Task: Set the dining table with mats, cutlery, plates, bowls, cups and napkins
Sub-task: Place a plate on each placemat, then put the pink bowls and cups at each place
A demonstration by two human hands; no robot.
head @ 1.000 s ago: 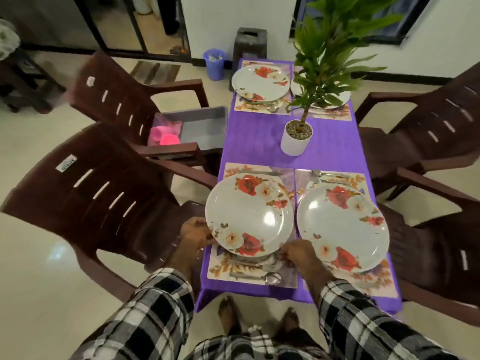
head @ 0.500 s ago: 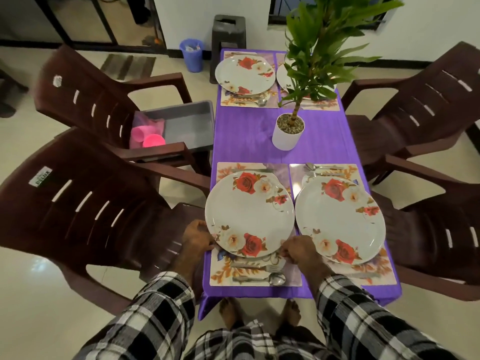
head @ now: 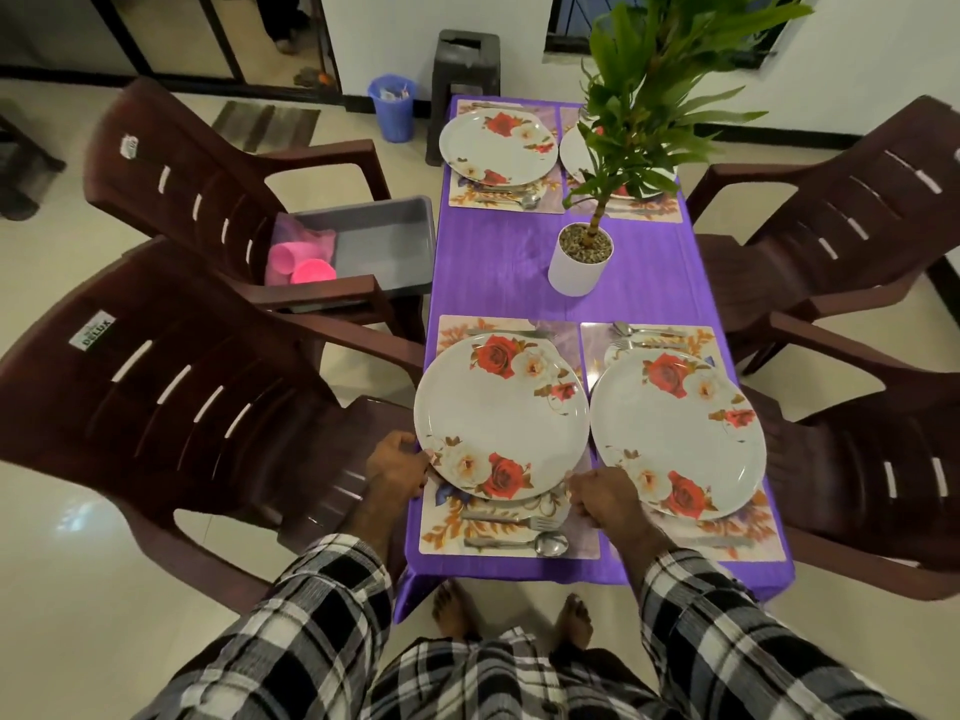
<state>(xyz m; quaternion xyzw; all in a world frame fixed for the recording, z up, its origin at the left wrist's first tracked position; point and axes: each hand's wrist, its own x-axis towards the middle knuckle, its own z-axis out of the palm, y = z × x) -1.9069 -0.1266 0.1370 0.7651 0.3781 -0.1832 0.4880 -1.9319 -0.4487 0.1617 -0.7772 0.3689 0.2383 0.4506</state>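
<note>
- Now, the left hand (head: 397,462) curls on the near-left plate (head: 501,415) at its left rim; keep that side level.
- Centre the plate on its mat (head: 452,527), clear of the fork (head: 519,522).
- The right hand (head: 602,498) pinches the near rim; ease off gently.

four dark brown plastic chairs (head: 208,387) flank a table under a purple cloth (head: 524,262) on a glossy cream tile floor (head: 67,589); at the far white wall (head: 498,18) stand a dark stool (head: 467,59) and a blue bin (head: 393,106)
</note>
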